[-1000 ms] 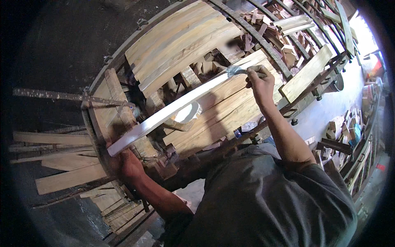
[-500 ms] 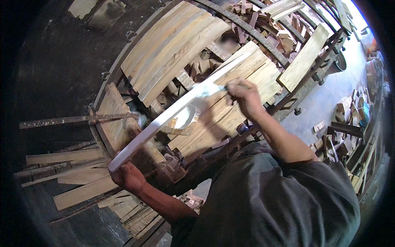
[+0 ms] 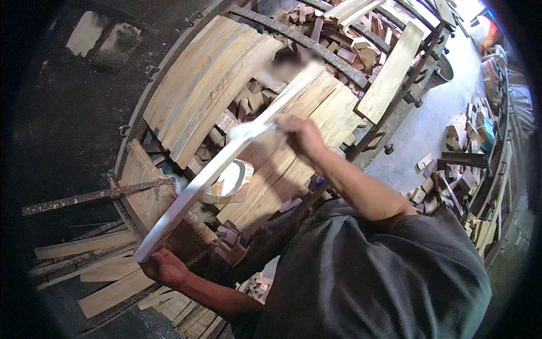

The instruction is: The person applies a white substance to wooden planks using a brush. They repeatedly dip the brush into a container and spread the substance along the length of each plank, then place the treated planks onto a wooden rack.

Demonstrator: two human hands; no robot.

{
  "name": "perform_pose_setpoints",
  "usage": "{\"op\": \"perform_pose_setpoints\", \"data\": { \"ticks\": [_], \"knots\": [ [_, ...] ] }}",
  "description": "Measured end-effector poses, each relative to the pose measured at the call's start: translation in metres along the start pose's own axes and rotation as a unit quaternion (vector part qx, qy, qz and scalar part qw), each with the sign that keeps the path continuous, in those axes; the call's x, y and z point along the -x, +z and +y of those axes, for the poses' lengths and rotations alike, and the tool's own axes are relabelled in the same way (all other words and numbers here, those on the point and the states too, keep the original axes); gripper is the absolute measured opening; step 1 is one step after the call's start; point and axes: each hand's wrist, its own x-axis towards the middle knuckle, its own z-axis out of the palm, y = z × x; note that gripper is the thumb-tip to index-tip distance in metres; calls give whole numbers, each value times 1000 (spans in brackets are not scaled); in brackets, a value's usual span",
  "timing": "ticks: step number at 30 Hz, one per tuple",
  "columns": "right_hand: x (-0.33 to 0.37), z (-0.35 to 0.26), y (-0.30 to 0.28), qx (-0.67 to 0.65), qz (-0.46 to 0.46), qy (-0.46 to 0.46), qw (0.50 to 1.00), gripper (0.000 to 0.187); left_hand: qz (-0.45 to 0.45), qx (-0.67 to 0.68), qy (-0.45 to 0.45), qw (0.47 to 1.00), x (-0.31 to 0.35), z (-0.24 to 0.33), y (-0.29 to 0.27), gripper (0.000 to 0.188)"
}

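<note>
One white strip (image 3: pixel 206 174) | left hand (image 3: pixel 166 268) grips lower end | right hand (image 3: pixel 303 137) grasps brush (image 3: pixel 247 131) against it

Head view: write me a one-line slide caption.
Left hand gripping a long white strip by its end, right hand holding a motion-blurred brush to it, near boards and a white-filled container.
</note>
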Motion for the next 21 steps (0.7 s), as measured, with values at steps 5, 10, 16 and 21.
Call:
{"op": "perform_pose_setpoints", "data": {
  "ticks": [5,10,16,21],
  "knots": [
    [-73,-35,-119,26,184,-111,976,15,5,214,-76,974,0,5,4,62],
    [-91,-57,-113,334,226,-312,860,16,1,89,-34,995,-9,23,14,42],
    [-14,-22,-60,669,-13,-501,549,23,-44,166,-26,985,-15,20,9,45],
    [26,-39,-13,384,-68,-282,876,9,-76,213,-6,974,-22,30,18,56]
  ]
}}
